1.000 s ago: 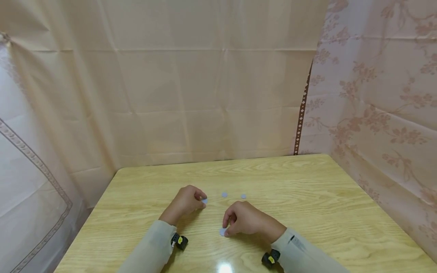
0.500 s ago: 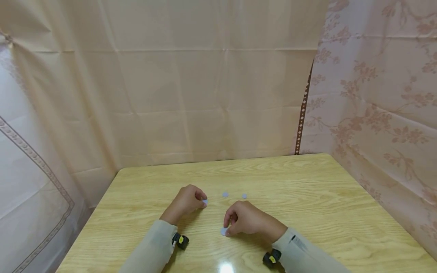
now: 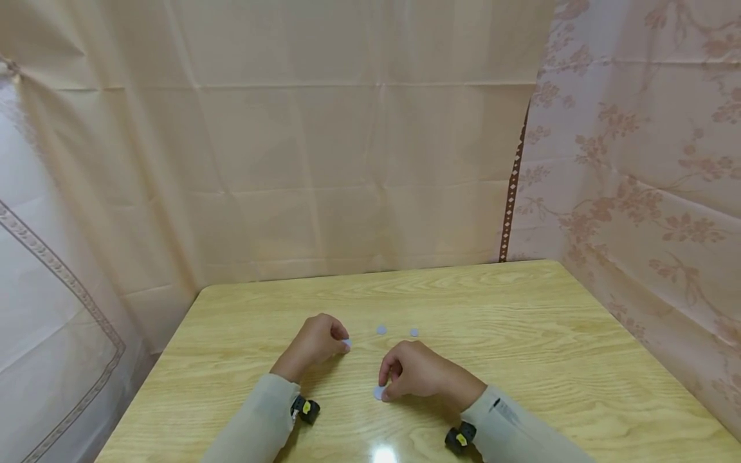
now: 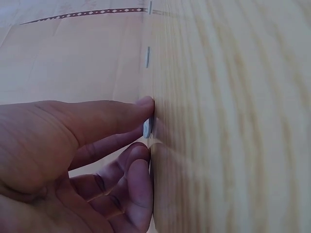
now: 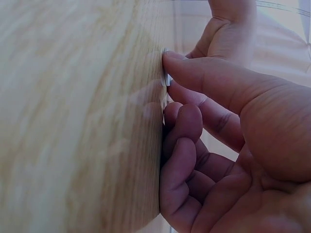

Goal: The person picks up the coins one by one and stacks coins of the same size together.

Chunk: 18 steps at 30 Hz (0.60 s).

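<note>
My left hand (image 3: 317, 339) rests at the tabletop, its thumb and finger pinching the edges of a small flat pale disc (image 3: 347, 343). In the left wrist view that disc (image 4: 147, 127) shows edge-on between thumb and finger, flat against the wood. Nearer the front, my right hand (image 3: 419, 372) pinches a second pale disc (image 3: 379, 393) by its rim. The right wrist view shows only a sliver of this disc (image 5: 168, 79), and the other fingers curl against the table. Two more discs lie beyond the hands, a left one (image 3: 381, 330) and a right one (image 3: 413, 332).
The wood-grain table (image 3: 492, 302) stretches past both hands to its rounded far corners. A beige cloth (image 3: 347, 161) hangs behind it, and a flowered cloth (image 3: 654, 193) hangs along the right side. Black wrist cameras (image 3: 305, 409) sit under the cuffs.
</note>
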{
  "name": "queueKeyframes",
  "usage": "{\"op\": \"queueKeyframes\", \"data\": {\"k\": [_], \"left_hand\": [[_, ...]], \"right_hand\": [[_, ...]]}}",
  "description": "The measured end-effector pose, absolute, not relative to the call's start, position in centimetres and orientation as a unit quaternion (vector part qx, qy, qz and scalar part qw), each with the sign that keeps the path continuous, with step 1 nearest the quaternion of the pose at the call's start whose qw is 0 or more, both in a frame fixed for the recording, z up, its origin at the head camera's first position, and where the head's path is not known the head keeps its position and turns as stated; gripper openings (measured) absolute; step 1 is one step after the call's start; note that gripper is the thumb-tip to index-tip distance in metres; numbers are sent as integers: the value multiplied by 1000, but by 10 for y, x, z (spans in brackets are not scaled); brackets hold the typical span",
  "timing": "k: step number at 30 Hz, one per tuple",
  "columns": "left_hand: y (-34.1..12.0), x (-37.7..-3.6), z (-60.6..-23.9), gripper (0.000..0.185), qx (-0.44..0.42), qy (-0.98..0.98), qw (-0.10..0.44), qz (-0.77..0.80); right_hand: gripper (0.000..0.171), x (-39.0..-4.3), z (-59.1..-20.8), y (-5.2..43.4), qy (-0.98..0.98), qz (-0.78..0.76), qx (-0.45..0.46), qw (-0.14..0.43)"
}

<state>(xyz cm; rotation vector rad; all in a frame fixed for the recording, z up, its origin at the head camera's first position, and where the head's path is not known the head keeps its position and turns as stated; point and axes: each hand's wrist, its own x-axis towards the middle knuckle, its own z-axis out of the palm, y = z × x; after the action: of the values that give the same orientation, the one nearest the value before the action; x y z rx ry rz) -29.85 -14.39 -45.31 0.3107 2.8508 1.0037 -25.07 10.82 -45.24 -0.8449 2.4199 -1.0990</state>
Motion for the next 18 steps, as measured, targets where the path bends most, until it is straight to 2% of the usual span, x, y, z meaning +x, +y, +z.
{"op": "queueKeyframes", "data": {"k": [18], "left_hand": [[-142,-294,-453,13,135,942,34,306]], "right_hand": [[14,-250,-454,108,853,-390,-300,175]]}}
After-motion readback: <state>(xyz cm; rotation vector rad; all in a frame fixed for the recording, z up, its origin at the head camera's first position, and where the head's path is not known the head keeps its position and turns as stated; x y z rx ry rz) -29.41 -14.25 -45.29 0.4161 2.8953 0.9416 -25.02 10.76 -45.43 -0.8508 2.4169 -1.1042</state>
